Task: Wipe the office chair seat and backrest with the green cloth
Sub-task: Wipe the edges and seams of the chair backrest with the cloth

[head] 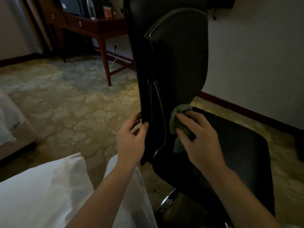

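Green cloth (178, 124) sat bunched against the low part of the backrest (177, 63), just above the join w/ the seat (230, 145).

Head view, the only one: the right hand (200, 139) lay over the cloth, its grip closed on the wad. Its fingers curled into the folds & pressed them to the black upholstery, & a loose tail hung below the palm. The left hand (131, 140) steadied the chair. Its grip was narrow on the backrest's side edge, thumb on the front face, fingers round the back. The backrest stood upright & tall, w/ pale piping along its rim. The seat was dark, w/ neither hand on it, & a chrome base (166, 201) showed under it. Beyond, a wooden tabletop (98, 26) carried a clear bottle (91, 9). Patterned carpet (65, 96) lay all round, w/ white bedding (41, 186) near the person's left arm.

Progress, as a judgement: the backrest wipe was prob. at its lowest stretch, & the seat was apparently not yet done.

Risks:
- The chair prob. swivelled or rolled, so a hard push w/ the cloth could turn it away if the left grip slackened.
- The cloth was wadded, so only a small patch met the surface. That would likely leave missed strips, esp. along the piping & the seat join.
- The hanging tail could snag in that join.
- Dim light made missed spots hard to judge.
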Available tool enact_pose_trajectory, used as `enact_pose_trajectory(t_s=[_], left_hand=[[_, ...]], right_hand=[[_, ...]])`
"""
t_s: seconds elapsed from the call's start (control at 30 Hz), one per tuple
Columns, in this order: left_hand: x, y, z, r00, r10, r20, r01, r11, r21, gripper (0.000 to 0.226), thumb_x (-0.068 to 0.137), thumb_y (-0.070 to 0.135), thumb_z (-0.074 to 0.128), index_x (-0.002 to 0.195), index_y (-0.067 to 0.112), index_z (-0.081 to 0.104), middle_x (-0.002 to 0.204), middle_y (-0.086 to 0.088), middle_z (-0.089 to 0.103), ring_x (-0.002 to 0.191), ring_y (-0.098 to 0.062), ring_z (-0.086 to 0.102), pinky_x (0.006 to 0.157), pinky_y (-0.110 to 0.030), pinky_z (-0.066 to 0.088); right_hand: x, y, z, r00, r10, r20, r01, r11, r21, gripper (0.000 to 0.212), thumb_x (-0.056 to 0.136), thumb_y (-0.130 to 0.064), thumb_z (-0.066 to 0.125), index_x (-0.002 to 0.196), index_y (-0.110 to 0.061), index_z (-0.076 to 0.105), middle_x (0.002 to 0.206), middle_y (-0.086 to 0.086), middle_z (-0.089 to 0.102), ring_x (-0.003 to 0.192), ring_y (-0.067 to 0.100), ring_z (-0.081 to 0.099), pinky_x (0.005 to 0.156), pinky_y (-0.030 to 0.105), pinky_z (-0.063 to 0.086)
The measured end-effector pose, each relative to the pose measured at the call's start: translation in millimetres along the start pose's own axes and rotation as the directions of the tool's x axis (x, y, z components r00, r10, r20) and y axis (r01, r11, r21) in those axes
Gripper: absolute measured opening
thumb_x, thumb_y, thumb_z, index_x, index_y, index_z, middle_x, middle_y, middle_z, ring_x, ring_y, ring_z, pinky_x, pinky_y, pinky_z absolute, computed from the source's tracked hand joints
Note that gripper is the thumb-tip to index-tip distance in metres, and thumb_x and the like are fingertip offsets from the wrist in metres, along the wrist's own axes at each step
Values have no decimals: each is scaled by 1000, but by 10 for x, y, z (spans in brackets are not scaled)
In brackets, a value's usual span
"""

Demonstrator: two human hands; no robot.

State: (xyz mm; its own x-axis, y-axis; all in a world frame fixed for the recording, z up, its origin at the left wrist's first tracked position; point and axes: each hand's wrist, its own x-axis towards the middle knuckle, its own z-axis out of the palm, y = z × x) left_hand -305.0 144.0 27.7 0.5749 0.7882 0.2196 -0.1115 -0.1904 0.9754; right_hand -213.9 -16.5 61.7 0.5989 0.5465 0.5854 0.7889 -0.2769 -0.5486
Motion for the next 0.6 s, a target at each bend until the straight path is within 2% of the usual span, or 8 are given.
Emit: enact_pose_trajectory(t_s=[0.13,0.3,0.4,0.47,0.6], left_hand=[[56,299,-25,997,73,27,-70,994,-85,41,99,10,63,137,25,61,121,11,71,116,-4,65,96,-26,55],[188,607,-74,984,171,40,-165,979,-118,43,100,10,61,137,29,60,122,14,70,116,-1,64,94,-20,54],[278,739,-58,980,194,53,-188,977,-104,42,101,14,59,136,37,56,121,18,70,115,4,63,94,-18,52],[311,772,-38,981,184,67,-174,976,-131,43,102,13,58,135,41,53,122,16,70,116,3,63,97,-20,53],[311,740,-41,983,174,54,-163,973,-164,45,101,9,58,137,37,54,122,13,71,115,2,65,92,-16,53]], right_hand=[[274,-174,-132,989,-145,19,146,985,-96,43,88,-9,68,131,-12,62,132,6,55,119,2,47,102,6,35],[558,-370,-184,967,-245,67,253,949,-186,43,90,-13,63,133,-14,60,135,8,53,118,17,55,100,27,47],[706,-470,-171,960,-273,65,281,928,-243,43,90,-14,61,133,-13,60,132,11,54,115,22,57,97,28,48],[775,-511,-142,957,-282,66,289,917,-273,42,91,-14,59,133,-11,60,130,13,54,112,24,57,94,26,47],[807,-525,-33,958,-278,77,288,909,-302,43,93,-17,53,134,-9,59,128,17,53,111,28,57,91,32,54]])
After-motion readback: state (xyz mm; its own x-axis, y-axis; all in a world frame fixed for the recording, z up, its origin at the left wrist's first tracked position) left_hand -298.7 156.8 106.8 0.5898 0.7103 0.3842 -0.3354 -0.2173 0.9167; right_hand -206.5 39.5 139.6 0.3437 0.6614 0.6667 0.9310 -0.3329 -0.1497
